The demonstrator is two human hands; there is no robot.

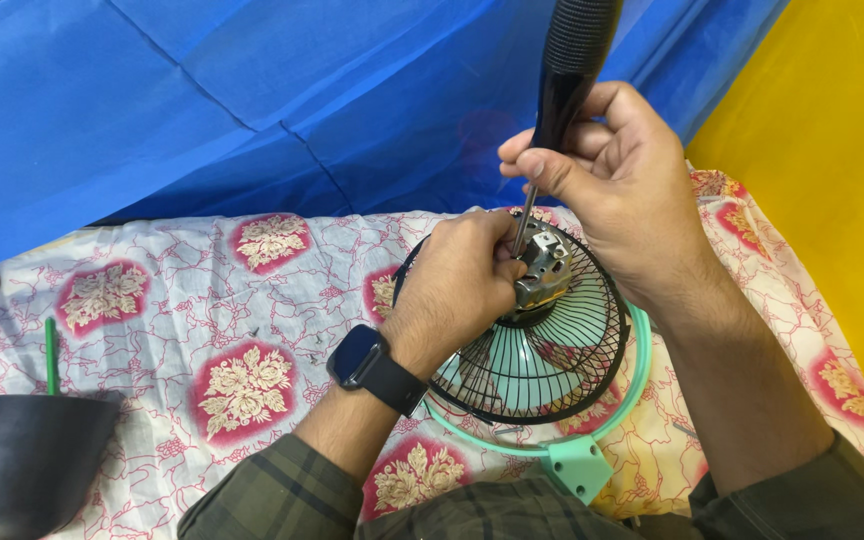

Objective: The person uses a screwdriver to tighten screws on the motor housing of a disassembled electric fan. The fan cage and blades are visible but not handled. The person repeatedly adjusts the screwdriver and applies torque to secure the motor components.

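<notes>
Right grip: right hand [620, 185] is closed tight round the black handle of a screwdriver [564, 85], shaft pointing down.
Left grip: left hand [462, 280] is curled shut, fingers pinching at the fan motor [542, 268] just beside the screwdriver tip; a smartwatch [364, 360] sits on that wrist.
Motor: grey metal block at the hub of the black wire fan guard [552, 370], right under both hands.
Guard ring: a mint-green ring [592, 455] rims the guard, lying on the floral cloth [172, 330].
Container: a dark pot [22, 460] at the lower left, a green stick [50, 355] standing up at its rim.
</notes>
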